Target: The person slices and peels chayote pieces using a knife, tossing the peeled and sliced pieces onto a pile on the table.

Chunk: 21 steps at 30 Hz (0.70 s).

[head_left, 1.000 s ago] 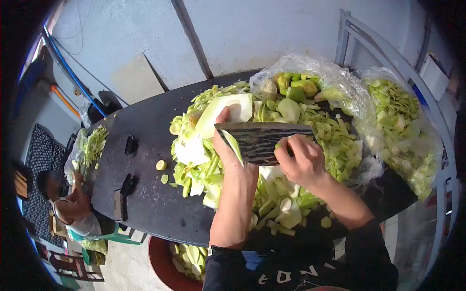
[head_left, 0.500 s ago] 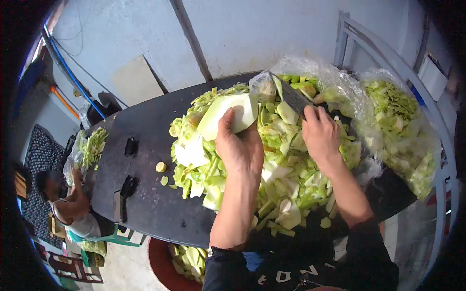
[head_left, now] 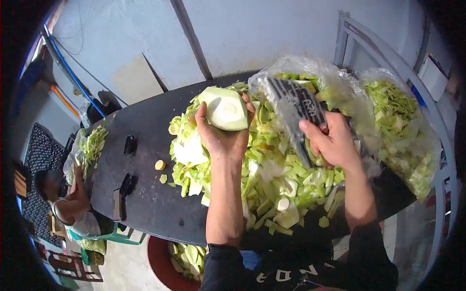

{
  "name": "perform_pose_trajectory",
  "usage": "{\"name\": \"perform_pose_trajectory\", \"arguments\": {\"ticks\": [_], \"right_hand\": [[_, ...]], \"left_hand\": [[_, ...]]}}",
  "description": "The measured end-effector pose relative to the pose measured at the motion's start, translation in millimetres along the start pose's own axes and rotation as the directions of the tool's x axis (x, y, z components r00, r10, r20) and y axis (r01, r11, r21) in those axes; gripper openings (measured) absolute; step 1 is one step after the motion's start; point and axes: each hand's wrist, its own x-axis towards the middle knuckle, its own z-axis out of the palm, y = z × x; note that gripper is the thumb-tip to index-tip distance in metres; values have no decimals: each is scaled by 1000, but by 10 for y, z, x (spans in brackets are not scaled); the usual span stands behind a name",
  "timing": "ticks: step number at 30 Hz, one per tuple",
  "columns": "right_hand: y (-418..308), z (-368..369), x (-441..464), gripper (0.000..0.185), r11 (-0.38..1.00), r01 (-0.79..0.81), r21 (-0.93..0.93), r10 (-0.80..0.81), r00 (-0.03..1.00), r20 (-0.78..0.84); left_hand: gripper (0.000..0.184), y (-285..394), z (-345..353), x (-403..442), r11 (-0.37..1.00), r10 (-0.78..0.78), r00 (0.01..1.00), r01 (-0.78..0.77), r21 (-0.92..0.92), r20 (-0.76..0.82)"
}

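My left hand (head_left: 225,142) is wrapped round a peeled, pale-green vegetable (head_left: 224,109), with its whitish cut face turned up. The exact kind is hard to make out; it looks like a green papaya. In my right hand (head_left: 335,141) is a cleaver (head_left: 293,102) with a broad dark blade and pale markings, slightly blurred by motion. The blade stands to the right of the vegetable, apart from it. Beneath both hands spreads a large heap of green peelings and pale slices (head_left: 272,179), some of it hidden by my forearms.
A dark table (head_left: 145,179) carries the heap. Clear plastic bags of green pieces (head_left: 395,126) lie at the right, beside a metal rail (head_left: 388,46). Below stands a red tub (head_left: 160,264) with pale slices. Another person (head_left: 77,208) sits at the far left near more cut strips (head_left: 94,145).
My left hand has turned the vegetable, so its cut face shows more fully, and shifted slightly left. The cleaver has swung so its broad side faces up, and my right hand is lower.
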Motion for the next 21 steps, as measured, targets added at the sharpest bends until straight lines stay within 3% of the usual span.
{"name": "perform_pose_trajectory", "arguments": {"ticks": [1, 5, 7, 8, 11, 14, 19, 21], "right_hand": [[4, 5, -6, 41, 976, -95, 195, 72, 990, 123], [-4, 61, 19, 39, 923, -113, 369, 12, 964, 266], [17, 77, 31, 39, 923, -112, 368, 9, 963, 270], [29, 72, 37, 39, 908, -144, 394, 28, 958, 285], [56, 54, 53, 38, 877, -195, 439, 55, 948, 312], [61, 46, 42, 37, 861, -209, 464, 57, 946, 320], [32, 98, 61, 37, 843, -201, 500, 34, 946, 324], [155, 215, 94, 36, 797, -292, 528, 135, 940, 314]], "left_hand": [[48, 18, 0, 2, 1000, 0, 1000, 0, 3, -1], [52, 73, -7, -22, 994, -56, 990, 42, 103, 128], [52, 84, 28, -24, 987, -119, 973, 95, 126, 197], [54, 102, -15, -9, 966, -129, 966, 72, 247, 224], [55, 90, 72, -74, 969, -131, 958, 70, 238, 254], [57, 97, 53, -57, 937, -107, 980, 43, 346, 169], [56, -8, 47, -46, 939, -98, 968, 13, 343, 230], [53, -90, -134, 43, 978, -128, 985, 106, 179, 116]]}}
